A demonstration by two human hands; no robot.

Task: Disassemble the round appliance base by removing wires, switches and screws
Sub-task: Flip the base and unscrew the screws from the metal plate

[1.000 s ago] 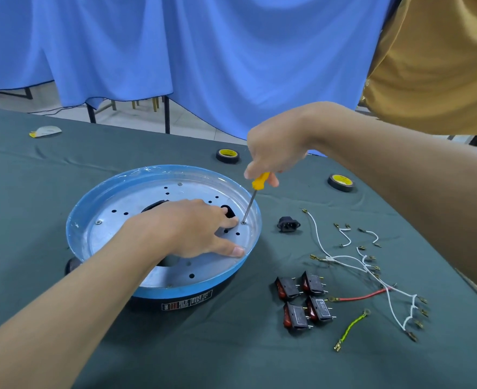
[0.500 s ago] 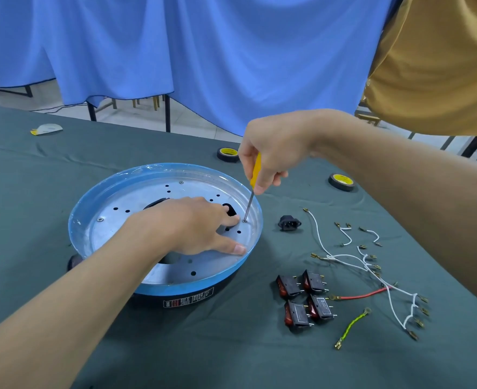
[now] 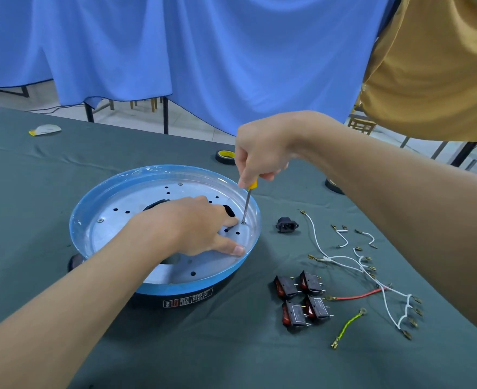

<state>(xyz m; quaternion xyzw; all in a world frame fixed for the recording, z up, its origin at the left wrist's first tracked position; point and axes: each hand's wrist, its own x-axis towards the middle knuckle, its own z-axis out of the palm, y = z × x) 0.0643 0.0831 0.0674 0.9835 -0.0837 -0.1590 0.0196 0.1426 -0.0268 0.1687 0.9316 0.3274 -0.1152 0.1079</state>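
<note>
Head: gripping screwdriver in right hand, tip on screw; pressing base with flat left hand. Likely rigid, slick; brace beside screw.

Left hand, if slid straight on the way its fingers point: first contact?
Probably the screwdriver, whose shaft stands just right of the left hand; past that, the blue rim. The gap is hard to judge from this view.

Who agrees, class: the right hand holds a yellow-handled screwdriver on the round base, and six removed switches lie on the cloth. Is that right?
No: the head view shows four switches on the cloth, not six. The right hand does hold the yellow-handled screwdriver on the round base.
</note>
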